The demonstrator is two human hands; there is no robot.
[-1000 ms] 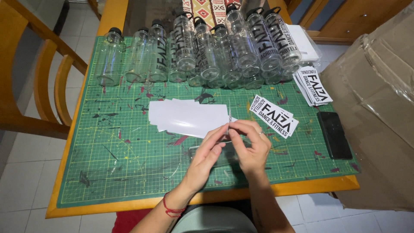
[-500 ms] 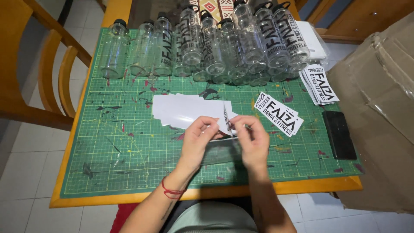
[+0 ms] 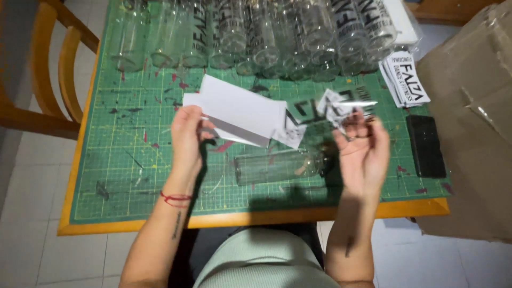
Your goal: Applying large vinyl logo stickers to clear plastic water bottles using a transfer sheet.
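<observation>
Right grip (image 3: 358, 140) pinching clear, possibly crumpled film (image 3: 341, 106), glass bottle (image 3: 280, 166)

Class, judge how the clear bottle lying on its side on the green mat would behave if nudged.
The clear bottle probably rolls easily, being round and on its side. It looks empty, so likely light. If glass, it may break.

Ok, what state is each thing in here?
Sticker film: peeled, pinched up in right hand.
White backing sheets: piled; left hand touches them.
Single bottle: lying on its side.
Bottle row: lying along the mat's far edge.
Sticker stack: unpeeled.
</observation>
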